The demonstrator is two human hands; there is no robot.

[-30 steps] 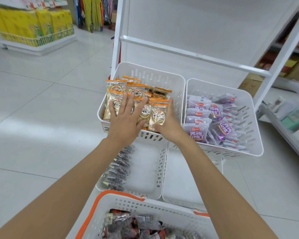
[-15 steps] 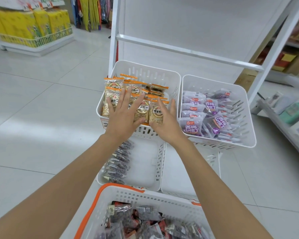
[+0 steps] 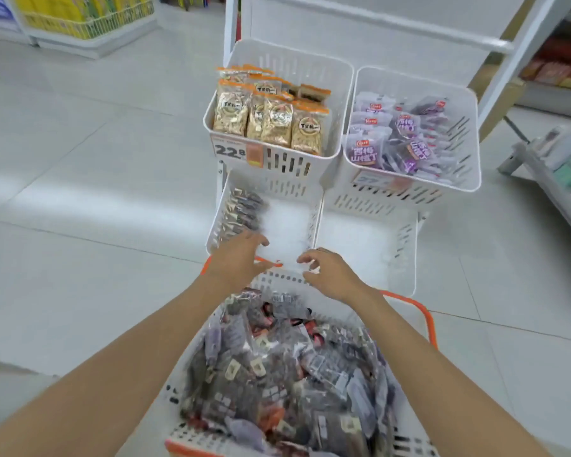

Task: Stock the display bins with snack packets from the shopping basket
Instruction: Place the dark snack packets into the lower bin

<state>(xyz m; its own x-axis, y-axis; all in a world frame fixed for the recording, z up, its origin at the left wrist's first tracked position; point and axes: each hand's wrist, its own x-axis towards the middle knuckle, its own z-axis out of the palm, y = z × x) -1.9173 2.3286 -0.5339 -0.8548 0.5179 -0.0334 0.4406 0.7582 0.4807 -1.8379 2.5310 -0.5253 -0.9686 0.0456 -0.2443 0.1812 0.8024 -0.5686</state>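
Grip: both empty, fingers loosely curled | L hand (image 3: 236,258) & R hand (image 3: 332,275) palms down over basket (image 3: 422,311) far rim

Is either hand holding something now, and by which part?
Nothing is held: the left hand and the right hand hover empty, fingers loosely curled, above the white-and-orange plastic shopping basket.

Glossy plastic snack packets (image 3: 277,364) (crinkled film); slotted white plastic bins (image 3: 442,179).

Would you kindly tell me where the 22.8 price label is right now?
In the head view the price label sits left of centre, on the front wall of the upper left bin, just below the orange-topped packets.
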